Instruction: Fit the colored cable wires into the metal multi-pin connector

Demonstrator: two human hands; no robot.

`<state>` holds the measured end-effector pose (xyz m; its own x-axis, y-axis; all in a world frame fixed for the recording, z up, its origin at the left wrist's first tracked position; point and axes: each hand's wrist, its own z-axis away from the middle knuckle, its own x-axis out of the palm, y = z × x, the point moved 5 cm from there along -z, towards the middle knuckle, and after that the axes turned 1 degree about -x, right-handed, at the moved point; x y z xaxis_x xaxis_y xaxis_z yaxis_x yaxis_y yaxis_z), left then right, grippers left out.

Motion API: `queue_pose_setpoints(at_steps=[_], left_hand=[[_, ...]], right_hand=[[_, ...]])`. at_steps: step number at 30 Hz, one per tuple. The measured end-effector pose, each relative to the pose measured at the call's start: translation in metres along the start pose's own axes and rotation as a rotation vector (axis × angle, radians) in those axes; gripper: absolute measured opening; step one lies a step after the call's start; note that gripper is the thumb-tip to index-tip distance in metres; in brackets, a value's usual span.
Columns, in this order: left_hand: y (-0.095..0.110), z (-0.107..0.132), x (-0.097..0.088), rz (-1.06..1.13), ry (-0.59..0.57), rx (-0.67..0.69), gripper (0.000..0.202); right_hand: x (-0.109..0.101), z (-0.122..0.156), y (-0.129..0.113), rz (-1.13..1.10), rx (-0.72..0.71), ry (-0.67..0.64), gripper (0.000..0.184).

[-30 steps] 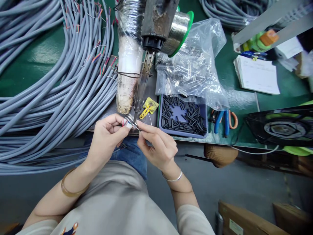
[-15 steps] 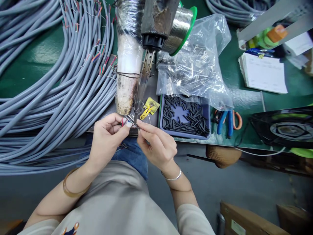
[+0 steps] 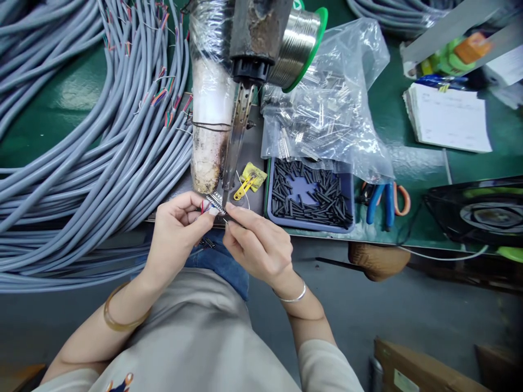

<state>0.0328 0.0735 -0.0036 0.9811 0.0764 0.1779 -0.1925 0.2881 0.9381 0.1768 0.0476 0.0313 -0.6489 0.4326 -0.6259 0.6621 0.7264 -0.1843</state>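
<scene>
My left hand (image 3: 176, 231) pinches thin coloured wires, red among them, at the bench's front edge. My right hand (image 3: 256, 244) grips a small metal connector (image 3: 216, 205), and both hands meet at it. Just above it sits the tip of a fixed soldering iron (image 3: 233, 142), which hangs down from a dark, rusty holder (image 3: 256, 38). A thin solder wire (image 3: 243, 191) curves beside the tip. A plastic-wrapped white tube (image 3: 210, 122) with a scorched lower end stands left of the iron.
Coils of grey cable (image 3: 90, 147) fill the left of the green bench. A solder spool (image 3: 300, 46), a clear bag of connectors (image 3: 327, 109), a blue tray of black sleeves (image 3: 309, 195), blue and orange cutters (image 3: 384, 198), a notepad (image 3: 447, 118) and a fan (image 3: 478, 212) lie right.
Both hands have stayed together at the connector under the iron tip, with only small finger shifts. The view has drifted slightly.
</scene>
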Motion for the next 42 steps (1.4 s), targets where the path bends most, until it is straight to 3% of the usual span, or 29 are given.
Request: queue_pose_setpoints(at_steps=[5,9,14,16,19,21,24,27,29,31,33,37,38,40,42], left_hand=[[0.002,0.003,0.003,-0.044,-0.02,0.048,0.014],[0.0,0.013,0.007,-0.189,-0.087,0.097,0.011],[-0.002,0.028,0.014,-0.391,-0.248,0.274,0.008],[-0.003,0.03,0.01,-0.344,-0.236,0.286,0.005],[-0.006,0.027,0.0,-0.115,-0.171,0.146,0.012],[-0.01,0.024,-0.004,0.061,-0.195,-0.001,0.01],[-0.013,0.019,-0.005,0.282,-0.27,-0.222,0.014],[-0.013,0.017,-0.007,0.404,-0.314,-0.328,0.018],[-0.013,0.017,-0.009,0.411,-0.329,-0.334,0.018],[-0.015,0.018,-0.01,0.374,-0.323,-0.299,0.018],[-0.018,0.019,-0.011,0.309,-0.293,-0.227,0.019],[-0.021,0.021,-0.012,0.139,-0.196,-0.089,0.016],[-0.02,0.021,-0.013,0.107,-0.164,-0.059,0.015],[-0.018,0.021,-0.013,0.057,-0.109,0.007,0.014],[-0.016,0.021,-0.013,0.017,-0.072,0.065,0.014]], right_hand=[[-0.006,0.004,0.001,-0.057,0.039,0.008,0.014],[-0.018,0.008,0.013,-0.176,0.25,0.014,0.01],[-0.017,0.005,0.022,-0.385,0.426,-0.243,0.013],[-0.016,0.003,0.021,-0.482,0.448,-0.274,0.017],[-0.016,0.002,0.018,-0.504,0.464,-0.183,0.018],[-0.017,0.003,0.013,-0.457,0.419,-0.115,0.017],[-0.018,0.009,-0.004,-0.305,0.19,-0.03,0.018],[-0.018,0.019,-0.018,-0.211,-0.058,0.032,0.018],[-0.016,0.025,-0.014,-0.223,-0.021,0.001,0.015],[-0.015,0.028,-0.003,-0.263,0.116,-0.052,0.013],[-0.023,0.027,0.006,-0.294,0.207,0.012,0.013],[-0.059,0.02,0.008,-0.271,0.197,0.54,0.017],[-0.064,0.018,0.007,-0.277,0.227,0.61,0.023],[-0.064,0.011,0.002,-0.266,0.302,0.533,0.037],[-0.056,0.005,-0.007,-0.178,0.304,0.293,0.039]])
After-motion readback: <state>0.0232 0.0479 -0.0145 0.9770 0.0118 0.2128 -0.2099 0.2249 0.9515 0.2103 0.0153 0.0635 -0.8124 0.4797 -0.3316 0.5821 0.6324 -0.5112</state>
